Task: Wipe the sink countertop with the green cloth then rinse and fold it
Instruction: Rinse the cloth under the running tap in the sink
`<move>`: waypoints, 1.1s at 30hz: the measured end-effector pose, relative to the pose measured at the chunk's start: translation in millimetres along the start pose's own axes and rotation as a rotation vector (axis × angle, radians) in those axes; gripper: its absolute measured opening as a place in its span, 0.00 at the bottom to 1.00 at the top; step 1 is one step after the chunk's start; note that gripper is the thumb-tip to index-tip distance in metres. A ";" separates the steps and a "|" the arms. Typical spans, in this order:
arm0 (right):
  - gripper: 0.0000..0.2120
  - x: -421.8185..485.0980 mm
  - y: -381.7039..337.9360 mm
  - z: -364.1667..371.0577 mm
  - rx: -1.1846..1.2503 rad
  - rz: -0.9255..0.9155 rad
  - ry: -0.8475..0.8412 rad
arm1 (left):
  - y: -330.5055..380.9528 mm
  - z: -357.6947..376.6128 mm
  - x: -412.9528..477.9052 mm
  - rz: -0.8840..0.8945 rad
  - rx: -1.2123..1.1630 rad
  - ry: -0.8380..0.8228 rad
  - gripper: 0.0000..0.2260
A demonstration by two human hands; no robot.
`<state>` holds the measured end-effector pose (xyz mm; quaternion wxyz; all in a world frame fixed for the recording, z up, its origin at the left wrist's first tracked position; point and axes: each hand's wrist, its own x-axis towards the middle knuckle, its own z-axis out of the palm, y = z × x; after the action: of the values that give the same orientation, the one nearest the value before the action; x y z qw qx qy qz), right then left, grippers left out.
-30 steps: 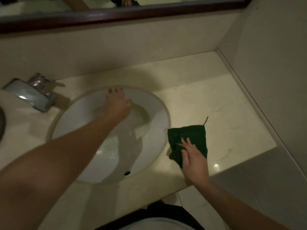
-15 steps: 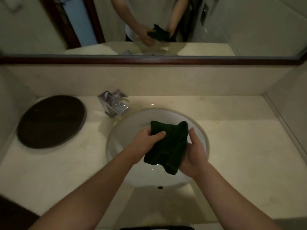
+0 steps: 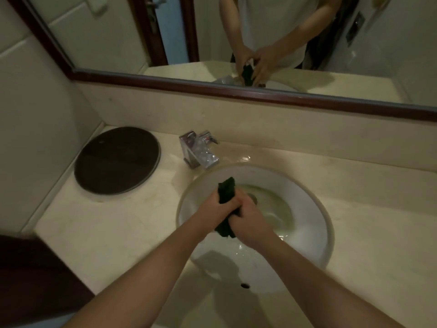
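The dark green cloth (image 3: 226, 191) is bunched into a tight roll over the white sink basin (image 3: 307, 242). My left hand (image 3: 212, 209) grips its upper part and my right hand (image 3: 250, 223) grips its lower part, fists side by side. One end of the cloth sticks up above my hands and the other hangs out below them. Water lies in the bottom of the basin around the drain. The cream marble countertop (image 3: 118, 228) surrounds the basin.
A chrome faucet (image 3: 199, 151) stands at the basin's back left, with a wet patch on the counter beside it. A round dark tray (image 3: 117, 159) lies at the far left. A mirror (image 3: 236, 43) with a dark wooden frame runs along the back wall.
The cloth was lying on the counter under my right hand, then was held spread over the basin. Now both hands squeeze it into a tight roll.
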<state>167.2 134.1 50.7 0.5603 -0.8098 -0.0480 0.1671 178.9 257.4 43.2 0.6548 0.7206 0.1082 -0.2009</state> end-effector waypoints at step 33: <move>0.08 105.9 35.0 17.0 -0.479 0.182 0.428 | -31.2 -59.1 115.9 -0.382 -1.111 -0.210 0.14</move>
<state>257.3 164.4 -10.0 0.3343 -0.9362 0.1054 0.0264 278.4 307.0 -31.2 0.8931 0.2141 0.2596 -0.2987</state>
